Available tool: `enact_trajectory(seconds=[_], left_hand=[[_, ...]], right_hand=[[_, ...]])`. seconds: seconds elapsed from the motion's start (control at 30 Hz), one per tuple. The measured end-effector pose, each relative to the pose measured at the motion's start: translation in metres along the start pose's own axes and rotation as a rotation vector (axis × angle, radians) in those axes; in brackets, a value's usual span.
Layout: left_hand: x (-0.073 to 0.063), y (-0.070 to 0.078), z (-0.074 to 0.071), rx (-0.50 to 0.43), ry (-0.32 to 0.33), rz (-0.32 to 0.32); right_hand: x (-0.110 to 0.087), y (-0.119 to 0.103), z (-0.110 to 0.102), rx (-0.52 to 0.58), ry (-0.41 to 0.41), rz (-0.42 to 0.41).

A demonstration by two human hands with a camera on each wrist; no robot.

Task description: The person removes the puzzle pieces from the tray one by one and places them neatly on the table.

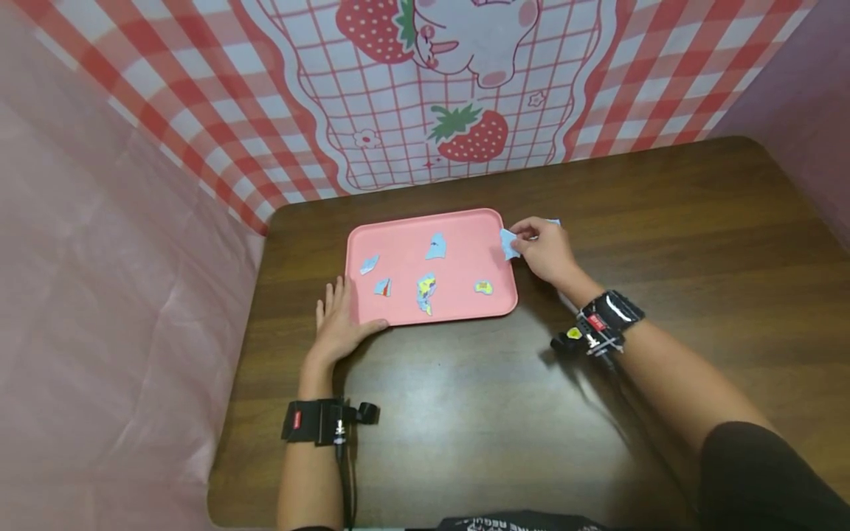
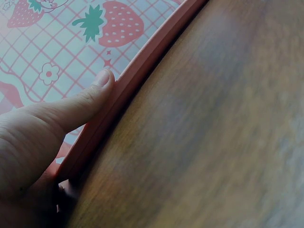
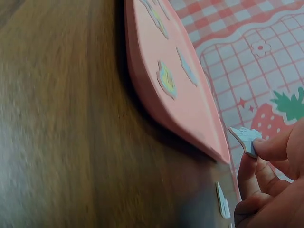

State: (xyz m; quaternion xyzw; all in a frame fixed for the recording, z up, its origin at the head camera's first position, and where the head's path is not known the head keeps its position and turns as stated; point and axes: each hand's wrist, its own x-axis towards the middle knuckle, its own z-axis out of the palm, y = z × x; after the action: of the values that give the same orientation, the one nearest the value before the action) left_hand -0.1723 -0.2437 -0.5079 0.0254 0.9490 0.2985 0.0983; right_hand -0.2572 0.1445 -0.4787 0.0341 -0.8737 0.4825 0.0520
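Pink and shallow, a tray [image 1: 403, 240] lies on the brown wooden table [image 1: 451, 398], toward the far edge and closer to the left edge than the right. The left hand [image 1: 337, 324] is at the tray's near left corner, its fingers straight and spread along the left edge and its thumb resting on the near edge.

At the tray's right edge, the right hand [image 1: 547, 251] pinches a light blue piece [image 1: 508, 244] between thumb and fingers. The piece overlaps that edge in the head view; the right wrist view shows it tilted just past the tray's far right corner, clear of the rim.

Five flat pieces lie apart on the tray. A blue piece with a dark mark [image 1: 436, 246] is midway along, toward the far edge; a pale blue piece [image 1: 369, 265] is near the left edge. A piece with a red patch [image 1: 383, 287] sits nearer the near left corner, a long yellow and blue piece [image 1: 426, 293] close to the near edge, and a small yellow piece [image 1: 483, 287] by the near right corner.

Beyond the right hand, partly hidden by it, is another bluish piece [image 1: 554, 221]. Past the table's far edge hangs a red-and-white checked cloth with strawberries [image 1: 259, 88].
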Motion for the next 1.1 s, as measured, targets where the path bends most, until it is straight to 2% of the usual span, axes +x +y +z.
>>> enact_trajectory(seconds=[0.47, 1.1], left_hand=[[0.0, 0.0, 0.0, -0.003, -0.004, -0.003], [0.002, -0.002, 0.001, 0.014, -0.005, -0.003]], right_hand=[[0.008, 0.016, -0.025, -0.015, 0.085, 0.065], [0.017, 0.041, -0.063, -0.115, 0.116, 0.178]])
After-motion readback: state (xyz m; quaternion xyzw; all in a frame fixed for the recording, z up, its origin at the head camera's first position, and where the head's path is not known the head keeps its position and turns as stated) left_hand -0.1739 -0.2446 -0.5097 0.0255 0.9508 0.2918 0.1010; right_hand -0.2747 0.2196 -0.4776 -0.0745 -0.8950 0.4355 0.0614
